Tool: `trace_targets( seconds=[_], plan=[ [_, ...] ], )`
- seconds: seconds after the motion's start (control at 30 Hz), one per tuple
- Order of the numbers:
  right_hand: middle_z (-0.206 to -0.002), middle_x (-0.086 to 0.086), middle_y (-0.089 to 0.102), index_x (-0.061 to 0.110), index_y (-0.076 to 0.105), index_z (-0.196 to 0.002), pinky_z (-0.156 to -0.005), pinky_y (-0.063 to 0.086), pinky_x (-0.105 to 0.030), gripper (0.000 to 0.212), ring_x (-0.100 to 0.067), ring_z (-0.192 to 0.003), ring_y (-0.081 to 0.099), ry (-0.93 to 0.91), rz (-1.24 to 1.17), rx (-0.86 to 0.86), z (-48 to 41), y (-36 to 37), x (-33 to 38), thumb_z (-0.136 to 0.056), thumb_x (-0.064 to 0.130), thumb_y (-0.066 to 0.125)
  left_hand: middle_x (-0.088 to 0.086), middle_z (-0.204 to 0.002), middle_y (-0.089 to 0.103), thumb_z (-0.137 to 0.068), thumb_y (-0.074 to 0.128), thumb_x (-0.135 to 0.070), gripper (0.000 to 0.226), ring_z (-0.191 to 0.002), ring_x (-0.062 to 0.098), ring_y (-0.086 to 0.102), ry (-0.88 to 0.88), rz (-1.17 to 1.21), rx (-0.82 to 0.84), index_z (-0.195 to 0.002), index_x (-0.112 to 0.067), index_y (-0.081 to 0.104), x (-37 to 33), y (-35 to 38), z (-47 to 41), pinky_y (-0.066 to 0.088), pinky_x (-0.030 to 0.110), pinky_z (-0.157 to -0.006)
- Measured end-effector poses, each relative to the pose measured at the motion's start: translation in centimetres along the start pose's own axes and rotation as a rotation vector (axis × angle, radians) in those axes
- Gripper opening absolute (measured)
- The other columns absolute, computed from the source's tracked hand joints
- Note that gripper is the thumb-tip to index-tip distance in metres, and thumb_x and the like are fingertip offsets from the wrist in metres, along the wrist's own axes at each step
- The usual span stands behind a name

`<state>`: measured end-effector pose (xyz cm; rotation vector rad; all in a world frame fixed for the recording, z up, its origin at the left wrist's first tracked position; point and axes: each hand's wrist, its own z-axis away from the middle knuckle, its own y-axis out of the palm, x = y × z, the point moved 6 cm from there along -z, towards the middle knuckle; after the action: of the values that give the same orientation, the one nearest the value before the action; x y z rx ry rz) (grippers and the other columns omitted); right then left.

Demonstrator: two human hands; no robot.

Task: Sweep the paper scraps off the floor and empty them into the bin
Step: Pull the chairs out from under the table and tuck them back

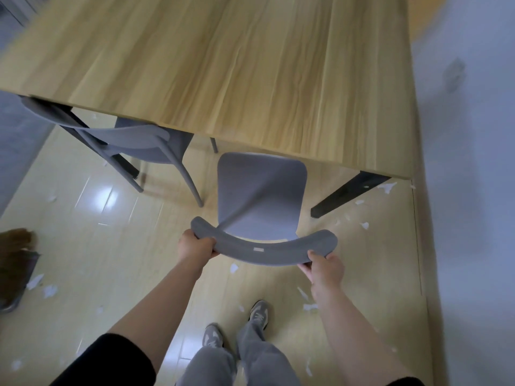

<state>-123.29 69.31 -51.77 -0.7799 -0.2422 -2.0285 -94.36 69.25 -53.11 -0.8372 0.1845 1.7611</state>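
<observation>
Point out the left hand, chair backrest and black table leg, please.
left hand (195, 246), head view, back of hand.
chair backrest (264, 250), head view, middle of rail.
black table leg (348, 195), head view, mid-length.

Desk (250, 65) fills far half. Near chair (262, 196) stands before it at centre, seat at the desk edge, backrest (264, 253) toward the person. Left grip (195, 246) on backrest's left end, right grip (326, 267) on its right end. Second chair (133, 140) tucked under desk, far left. Desk leg (348, 193) right of near chair. Paper scraps (387, 187) on floor (111, 246) right of that leg, more near the shoes (259, 313) and at left beside what may be a broom (16, 263).
</observation>
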Motion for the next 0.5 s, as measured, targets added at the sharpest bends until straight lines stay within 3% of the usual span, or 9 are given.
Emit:
trace_targets(
  seconds=[0.1,0.27,0.5],
  plan=[
    [-0.108,-0.016,0.057,0.001,0.054,-0.098,-0.084,0.054,-0.042,0.015,-0.034,-0.1,0.059,-0.014,0.009,0.0,-0.6,0.7,1.2,-0.091,-0.012,0.053,0.026,-0.103,0.063,-0.069,0.053,0.0,0.043,-0.087,0.036,0.067,-0.001,-0.006,0.0,-0.112,0.006,0.053,-0.7,1.0,-0.8,0.059,0.036,-0.065],
    [-0.108,-0.018,0.058,-0.002,0.055,-0.1,-0.082,0.055,-0.041,0.014,-0.034,-0.099,0.061,-0.025,0.001,-0.009,-1.6,2.0,2.6,-0.091,-0.012,0.053,0.021,-0.11,0.06,-0.077,0.05,0.005,0.049,-0.083,0.03,0.065,-0.005,0.012,-0.032,-0.126,0.002,0.046,-2.5,1.8,-2.3,0.059,0.038,-0.07],
    [-0.095,-0.012,0.059,0.002,0.054,-0.085,-0.082,0.054,-0.04,0.014,-0.034,-0.095,0.061,-0.004,-0.022,-0.053,-2.8,4.7,4.0,-0.091,-0.011,0.054,0.006,-0.084,0.055,-0.08,0.051,0.006,0.043,-0.071,0.019,0.06,0.011,-0.032,-0.033,-0.122,-0.001,0.047,-6.0,2.3,-4.9,0.058,0.038,-0.071]
  ],
)
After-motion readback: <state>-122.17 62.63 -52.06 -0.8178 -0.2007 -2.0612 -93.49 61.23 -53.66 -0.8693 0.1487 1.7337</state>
